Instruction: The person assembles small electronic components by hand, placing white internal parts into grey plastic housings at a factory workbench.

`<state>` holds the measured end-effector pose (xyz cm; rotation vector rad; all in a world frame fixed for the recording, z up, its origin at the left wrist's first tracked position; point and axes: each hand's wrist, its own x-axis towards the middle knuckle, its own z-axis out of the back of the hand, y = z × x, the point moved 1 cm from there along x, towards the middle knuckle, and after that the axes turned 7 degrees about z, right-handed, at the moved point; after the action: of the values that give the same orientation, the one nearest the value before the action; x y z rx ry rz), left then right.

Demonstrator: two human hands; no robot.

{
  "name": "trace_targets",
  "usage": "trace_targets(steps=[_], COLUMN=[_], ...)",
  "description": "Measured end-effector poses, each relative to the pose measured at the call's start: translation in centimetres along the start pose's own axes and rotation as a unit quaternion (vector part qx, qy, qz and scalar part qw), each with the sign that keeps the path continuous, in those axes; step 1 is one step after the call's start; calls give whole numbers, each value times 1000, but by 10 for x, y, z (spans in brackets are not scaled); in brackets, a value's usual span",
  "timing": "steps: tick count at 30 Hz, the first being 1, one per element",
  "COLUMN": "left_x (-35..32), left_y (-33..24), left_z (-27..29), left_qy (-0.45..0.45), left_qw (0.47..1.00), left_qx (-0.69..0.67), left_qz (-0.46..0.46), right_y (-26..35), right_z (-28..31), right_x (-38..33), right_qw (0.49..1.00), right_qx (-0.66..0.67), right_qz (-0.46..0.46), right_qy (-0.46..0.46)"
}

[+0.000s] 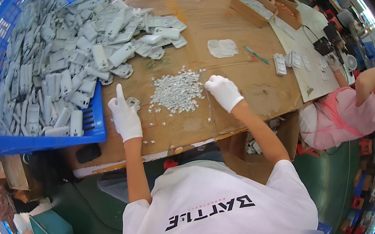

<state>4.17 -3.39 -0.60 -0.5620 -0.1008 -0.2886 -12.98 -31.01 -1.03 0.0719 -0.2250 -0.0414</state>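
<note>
My left hand (125, 118), in a white glove, grips the edge of a pale grey plastic housing (133, 103) low over the table, its index finger pointing straight away from me. Part of that housing is hidden behind the hand. To its right spreads a pile of tiny whitish parts (177, 92), with a few scattered toward the near edge. At the right border of this pile is my right hand (224, 93), also white-gloved, with its fingers drawn together. Whatever they pinch is too small or hidden to make out.
A blue crate (48, 142) overflows with grey plastic housings (64, 48) onto the cardboard-covered table (260, 93). Paper (222, 48), a green pen-like tool (256, 55) and several housings (280, 64) lie rightward. Cardboard boxes (254, 11) stand at the back; a co-worker (343, 115) sits at right.
</note>
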Motion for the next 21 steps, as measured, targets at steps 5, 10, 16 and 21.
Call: trace_targets(steps=[5,10,16,21], left_x=[12,3,-19,-19], left_y=[8,25,18,11], left_z=[-2,-23,-23,-23], left_qy=[97,152,58,110], left_qw=[995,954,968,956], left_qx=[2,-245,-243,-247], left_qz=[23,86,-3,118], right_y=[0,11,14,7], right_z=[-2,-10,-13,-11], right_x=[4,7,3,3], right_qw=[995,994,986,987], right_qx=[-38,-93,-127,-133], right_qz=[77,15,88,90], right_qy=[-48,-62,-59,-29])
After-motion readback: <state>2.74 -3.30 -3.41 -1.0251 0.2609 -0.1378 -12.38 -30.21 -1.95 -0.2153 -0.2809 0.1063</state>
